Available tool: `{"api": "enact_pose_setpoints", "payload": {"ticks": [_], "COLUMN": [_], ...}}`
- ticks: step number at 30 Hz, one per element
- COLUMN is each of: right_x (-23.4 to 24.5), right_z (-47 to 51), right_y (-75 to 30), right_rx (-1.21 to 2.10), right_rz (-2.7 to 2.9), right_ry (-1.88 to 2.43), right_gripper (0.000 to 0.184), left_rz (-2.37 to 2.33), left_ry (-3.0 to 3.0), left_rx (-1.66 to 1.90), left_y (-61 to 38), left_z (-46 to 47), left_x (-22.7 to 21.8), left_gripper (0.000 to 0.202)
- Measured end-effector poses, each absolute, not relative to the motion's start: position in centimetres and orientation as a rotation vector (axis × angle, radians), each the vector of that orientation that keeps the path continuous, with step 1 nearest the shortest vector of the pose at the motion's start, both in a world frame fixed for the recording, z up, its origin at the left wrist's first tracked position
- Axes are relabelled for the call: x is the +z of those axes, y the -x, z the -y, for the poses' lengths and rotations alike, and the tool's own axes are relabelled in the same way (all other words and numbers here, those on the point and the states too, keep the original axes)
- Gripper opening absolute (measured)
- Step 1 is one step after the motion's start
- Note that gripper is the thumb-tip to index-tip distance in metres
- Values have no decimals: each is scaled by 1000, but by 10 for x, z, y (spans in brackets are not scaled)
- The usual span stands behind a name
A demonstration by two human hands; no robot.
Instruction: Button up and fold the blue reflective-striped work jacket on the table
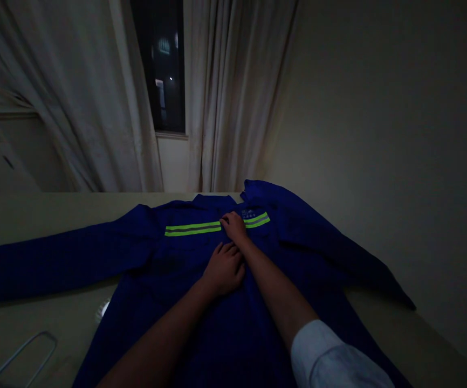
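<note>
A dark blue work jacket (217, 328) lies front up across a pale table. It has a yellow-green reflective stripe (193, 229) over the chest and small pale lettering near the stripe's right part. My right hand (234, 226) is up at the chest stripe, its bent fingers closed on the jacket's front edge and covering part of the stripe. Just below it, my left hand (224, 269) holds the same front opening with its fingers curled. The fabric between my fingertips is hidden, and the picture is dark.
A bent wire hanger (49, 339) lies at the lower left. Partly under the jacket's left edge sits a small shiny round thing (104, 308). The wall (379, 134) borders the table on the right. Curtains (233, 97) and a dark window (164, 64) stand behind.
</note>
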State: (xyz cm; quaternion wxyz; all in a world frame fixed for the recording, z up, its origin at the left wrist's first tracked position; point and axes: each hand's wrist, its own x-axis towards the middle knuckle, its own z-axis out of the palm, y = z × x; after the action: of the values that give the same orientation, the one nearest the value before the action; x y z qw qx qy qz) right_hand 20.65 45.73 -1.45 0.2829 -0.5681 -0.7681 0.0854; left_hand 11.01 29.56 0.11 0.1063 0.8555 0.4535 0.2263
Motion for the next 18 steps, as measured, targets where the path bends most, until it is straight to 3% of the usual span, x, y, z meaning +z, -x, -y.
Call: {"api": "enact_pose_setpoints", "payload": {"ticks": [10, 18], "right_x": [-9, -14], "right_z": [-455, -458], "right_y": [-207, -210], "right_rx": [187, 215], "right_rz": [2045, 2098], "right_ry": [1526, 1410], "right_gripper": [18, 7], "left_rz": [-1692, -1955], "left_ry": [-2323, -2383], "left_rx": [771, 393], "left_y": [-76, -33], "left_z": [-333, -368], "left_x": [13, -13], "left_gripper": [31, 60]}}
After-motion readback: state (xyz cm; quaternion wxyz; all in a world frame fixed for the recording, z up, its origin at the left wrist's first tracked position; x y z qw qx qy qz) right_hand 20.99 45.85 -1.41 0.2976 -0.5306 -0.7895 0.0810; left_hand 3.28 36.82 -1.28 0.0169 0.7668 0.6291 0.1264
